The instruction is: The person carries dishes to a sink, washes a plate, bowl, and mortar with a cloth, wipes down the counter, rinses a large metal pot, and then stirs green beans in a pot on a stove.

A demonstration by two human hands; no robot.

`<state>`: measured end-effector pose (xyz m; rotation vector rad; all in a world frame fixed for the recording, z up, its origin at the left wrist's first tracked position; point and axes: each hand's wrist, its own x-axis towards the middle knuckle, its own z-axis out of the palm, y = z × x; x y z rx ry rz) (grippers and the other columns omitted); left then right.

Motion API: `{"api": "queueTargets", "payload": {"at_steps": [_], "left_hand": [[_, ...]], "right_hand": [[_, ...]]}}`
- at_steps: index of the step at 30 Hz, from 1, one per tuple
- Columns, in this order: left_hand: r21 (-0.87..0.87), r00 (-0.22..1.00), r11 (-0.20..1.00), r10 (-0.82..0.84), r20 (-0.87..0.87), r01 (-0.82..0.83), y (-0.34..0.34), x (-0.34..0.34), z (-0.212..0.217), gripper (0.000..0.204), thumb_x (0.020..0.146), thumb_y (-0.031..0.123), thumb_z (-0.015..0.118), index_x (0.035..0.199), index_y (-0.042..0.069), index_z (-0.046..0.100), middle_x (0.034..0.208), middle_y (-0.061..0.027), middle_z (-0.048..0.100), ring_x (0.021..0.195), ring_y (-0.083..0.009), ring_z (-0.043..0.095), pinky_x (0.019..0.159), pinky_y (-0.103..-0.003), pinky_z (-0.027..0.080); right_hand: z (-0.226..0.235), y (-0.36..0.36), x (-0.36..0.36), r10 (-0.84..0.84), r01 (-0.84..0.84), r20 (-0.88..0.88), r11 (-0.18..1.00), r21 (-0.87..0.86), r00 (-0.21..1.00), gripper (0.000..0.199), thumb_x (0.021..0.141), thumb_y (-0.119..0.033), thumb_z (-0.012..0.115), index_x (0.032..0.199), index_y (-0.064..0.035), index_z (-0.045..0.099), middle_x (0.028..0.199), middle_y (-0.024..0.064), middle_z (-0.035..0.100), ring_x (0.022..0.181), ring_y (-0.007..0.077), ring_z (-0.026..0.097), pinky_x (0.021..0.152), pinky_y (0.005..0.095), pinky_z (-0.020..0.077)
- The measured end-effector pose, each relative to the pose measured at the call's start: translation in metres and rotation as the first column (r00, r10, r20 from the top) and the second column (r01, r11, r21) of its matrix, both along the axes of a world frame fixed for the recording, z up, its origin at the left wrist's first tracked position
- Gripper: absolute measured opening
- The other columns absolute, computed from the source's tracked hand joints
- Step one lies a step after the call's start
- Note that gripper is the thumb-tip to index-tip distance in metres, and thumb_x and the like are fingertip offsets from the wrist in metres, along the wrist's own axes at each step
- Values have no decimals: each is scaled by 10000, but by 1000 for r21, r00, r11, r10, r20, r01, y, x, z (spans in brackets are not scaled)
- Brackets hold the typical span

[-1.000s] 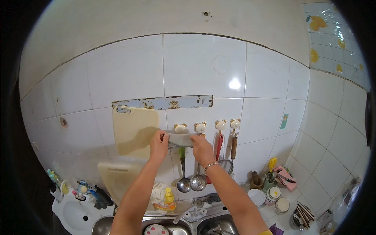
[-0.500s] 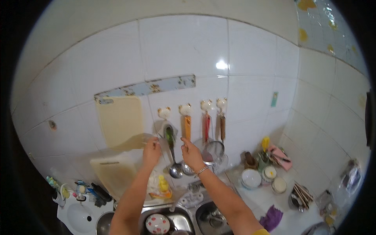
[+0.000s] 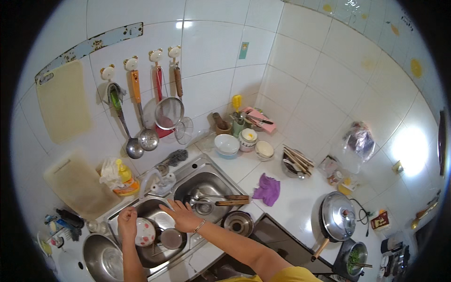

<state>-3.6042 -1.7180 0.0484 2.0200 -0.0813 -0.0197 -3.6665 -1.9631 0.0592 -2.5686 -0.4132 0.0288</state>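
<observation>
My left hand (image 3: 127, 221) is over the left rim of the left sink basin (image 3: 162, 217), beside a white bowl with red spots (image 3: 145, 232). Its fingers are curled in, and whatever they may hold is hidden. My right hand (image 3: 182, 216) reaches across the divider between the basins, fingers spread and nothing in it. A grey-brown cup or bowl (image 3: 171, 238) sits in the left basin below that hand. In the right basin (image 3: 211, 181), wooden-handled utensils (image 3: 232, 200) lie across the near edge. The faucet (image 3: 149, 177) stands behind the basins.
Ladles (image 3: 134, 148), a skimmer (image 3: 148, 139) and a strainer (image 3: 169, 113) hang on the wall. A yellow soap bottle (image 3: 125, 178) stands left of the faucet. On the right counter are bowls (image 3: 227, 144), a purple cloth (image 3: 267, 189) and a lidded pan (image 3: 338, 217).
Both my hands have come down from beside the hanging utensils to over the sink. My right hand's fingers have spread. The view has turned right and down, bringing in the stove side.
</observation>
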Motion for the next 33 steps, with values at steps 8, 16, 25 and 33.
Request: {"api": "queueTargets", "payload": {"at_steps": [8,16,25,33], "left_hand": [[234,983,967,-135,125,103,-48,-60,-22,567,702,156,635,1238,150,448,1312,-245,293,1214,-380,274,987,-410,255],[341,796,770,-598,90,540,-222,-89,-31,536,729,234,622,1220,109,446,1271,-229,360,1175,-383,326,975,-428,275],[679,408,257,-911,-68,688,-449,-118,-80,466,793,217,518,1211,37,419,1281,-178,359,1202,-326,324,962,-443,294],[677,514,199,-803,-302,709,-491,-108,-97,491,818,236,486,1280,125,362,1333,-154,317,1256,-327,240,1005,-492,195]], "right_hand": [[-27,-176,-83,-488,456,73,852,259,870,489,760,-191,581,1214,-72,447,1227,265,397,1130,366,399,953,412,322],[-130,-303,-136,-749,716,-39,615,331,661,423,766,-170,560,1169,-62,489,1251,218,408,1154,341,400,940,395,354],[-140,-389,-164,-732,646,-208,675,-357,649,563,789,-348,525,1294,-174,349,1386,62,249,1276,265,206,1027,469,183],[-132,-420,-257,-815,723,-261,579,-377,517,609,775,-452,510,1288,-159,362,1380,62,262,1261,311,223,1031,474,149]]}}
